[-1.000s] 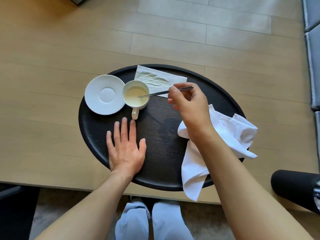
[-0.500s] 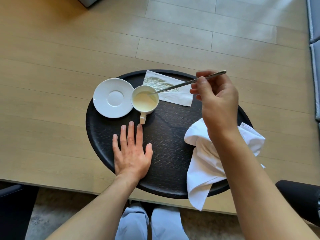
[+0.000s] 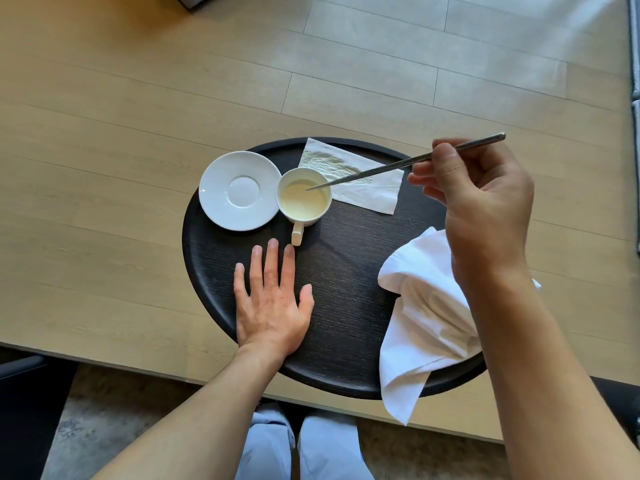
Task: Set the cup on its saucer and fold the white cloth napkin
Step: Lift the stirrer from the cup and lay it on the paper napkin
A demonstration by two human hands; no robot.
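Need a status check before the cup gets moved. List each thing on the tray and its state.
cup: upright on tray, beside saucer, holds pale liquid
saucer: empty
spoon: tip in cup, held by right hand
cloth napkin: crumpled, unfolded, hanging over tray edge
paper napkin: flat
left hand: flat on tray, empty

I read this as a home or a lounge-like sitting room — I see a low pale wood table (image 3: 104, 168) carrying a round black tray (image 3: 346, 306) set for a drink: a white saucer (image 3: 239, 190), a cup (image 3: 304, 198) of pale liquid, a paper napkin (image 3: 367, 188), a white cloth napkin (image 3: 422, 306). Grey upholstery (image 3: 635, 46) edges the right side — I sit close, knees (image 3: 298, 445) under the table edge
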